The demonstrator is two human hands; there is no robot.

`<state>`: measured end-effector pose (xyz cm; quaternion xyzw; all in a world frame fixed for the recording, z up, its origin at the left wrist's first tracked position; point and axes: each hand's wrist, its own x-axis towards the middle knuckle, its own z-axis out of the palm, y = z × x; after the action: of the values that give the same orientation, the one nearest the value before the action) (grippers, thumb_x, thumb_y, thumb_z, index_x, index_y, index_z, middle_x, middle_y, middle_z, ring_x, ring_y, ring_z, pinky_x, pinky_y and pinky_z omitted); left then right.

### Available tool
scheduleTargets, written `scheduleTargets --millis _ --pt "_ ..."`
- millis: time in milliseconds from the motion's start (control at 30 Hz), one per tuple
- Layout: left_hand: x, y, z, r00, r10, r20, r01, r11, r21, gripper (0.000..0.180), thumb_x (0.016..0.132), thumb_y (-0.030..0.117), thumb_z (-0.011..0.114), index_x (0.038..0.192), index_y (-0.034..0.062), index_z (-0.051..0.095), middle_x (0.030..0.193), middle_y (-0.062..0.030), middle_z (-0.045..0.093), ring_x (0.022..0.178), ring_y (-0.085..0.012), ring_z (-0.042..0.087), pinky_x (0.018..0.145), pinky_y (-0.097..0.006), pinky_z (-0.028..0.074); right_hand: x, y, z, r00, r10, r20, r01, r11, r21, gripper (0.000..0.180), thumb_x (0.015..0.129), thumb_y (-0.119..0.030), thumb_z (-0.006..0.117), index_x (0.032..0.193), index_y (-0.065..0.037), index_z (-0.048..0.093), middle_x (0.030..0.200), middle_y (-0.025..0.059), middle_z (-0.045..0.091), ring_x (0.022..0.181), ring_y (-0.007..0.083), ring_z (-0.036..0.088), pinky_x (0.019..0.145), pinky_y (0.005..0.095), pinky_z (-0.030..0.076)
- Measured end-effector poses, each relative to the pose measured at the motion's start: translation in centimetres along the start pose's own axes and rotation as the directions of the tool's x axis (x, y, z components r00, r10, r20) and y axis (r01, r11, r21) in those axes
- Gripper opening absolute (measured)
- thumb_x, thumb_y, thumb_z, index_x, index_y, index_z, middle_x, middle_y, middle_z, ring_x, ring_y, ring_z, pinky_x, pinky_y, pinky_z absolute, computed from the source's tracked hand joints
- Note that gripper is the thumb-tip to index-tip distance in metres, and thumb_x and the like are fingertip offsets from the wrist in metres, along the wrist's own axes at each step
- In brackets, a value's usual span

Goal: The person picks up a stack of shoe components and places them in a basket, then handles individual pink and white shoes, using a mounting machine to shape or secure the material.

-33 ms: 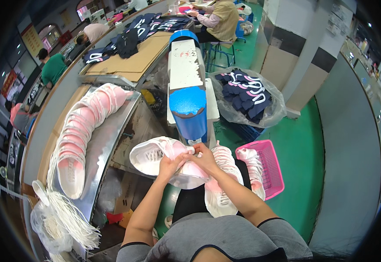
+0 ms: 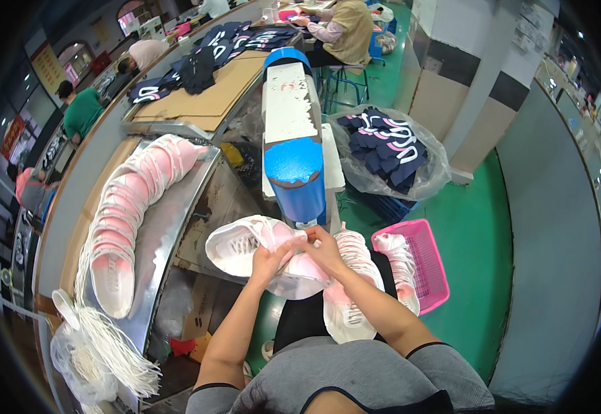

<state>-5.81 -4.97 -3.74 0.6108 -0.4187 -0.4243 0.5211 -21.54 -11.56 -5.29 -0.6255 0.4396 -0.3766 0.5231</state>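
Note:
A white and pink shoe upper (image 2: 242,247) lies under the head of a blue and white machine (image 2: 293,148). My left hand (image 2: 267,262) grips its pink inner edge from the left. My right hand (image 2: 324,250) pinches the same upper from the right, just below the machine's blue end. A stack of more white and pink uppers (image 2: 352,290) rests on my lap beneath my right forearm.
A long row of pink and white uppers (image 2: 131,207) lies on a metal tray at the left, with a bundle of white laces (image 2: 111,348) near it. A pink basket (image 2: 421,265) holds more uppers at the right. A clear bag of dark pieces (image 2: 390,148) sits behind. Other people work farther back.

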Motion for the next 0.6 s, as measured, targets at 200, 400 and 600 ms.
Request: scheduleTargets --millis 200,400,600 --pt "2.3 -0.5 2.3 0.998 -0.056 -0.009 0.051 0.960 -0.275 0.035 0.082 0.018 0.065 0.110 -0.0008 0.057 0.102 -0.0077 0.062 0.093 -0.0160 0.059 0.081 -0.030 0.046 2.0 2.2 -1.2 0.988 0.155 -0.006 -0.138 0.897 0.420 0.013 0.085 -0.011 0.061 0.082 0.001 0.058 0.078 0.0072 0.062 0.073 0.0141 0.058 0.073 0.0270 0.044" --pt "4.7 -1.3 3.3 0.939 -0.336 0.067 0.305 0.729 -0.613 0.030 0.086 0.014 0.048 0.109 -0.0051 0.057 0.107 -0.0139 0.061 0.096 -0.0243 0.061 0.085 -0.035 0.048 5.1 1.7 -3.1 0.944 0.285 0.165 -0.329 0.801 0.500 0.012 0.086 -0.008 0.057 0.077 -0.002 0.055 0.074 0.0075 0.060 0.071 0.0156 0.059 0.068 0.0265 0.046" --pt "3.9 -1.2 -0.3 0.909 -0.320 -0.267 0.073 0.754 -0.653 0.032 0.083 0.018 0.064 0.107 -0.0018 0.058 0.102 -0.0090 0.061 0.094 -0.0191 0.058 0.085 -0.033 0.046 4.1 2.9 -4.8 0.891 0.453 0.036 -0.407 0.760 0.507 0.024 0.089 -0.024 0.059 0.076 -0.004 0.057 0.069 0.0044 0.055 0.061 0.0131 0.050 0.058 0.0276 0.043"
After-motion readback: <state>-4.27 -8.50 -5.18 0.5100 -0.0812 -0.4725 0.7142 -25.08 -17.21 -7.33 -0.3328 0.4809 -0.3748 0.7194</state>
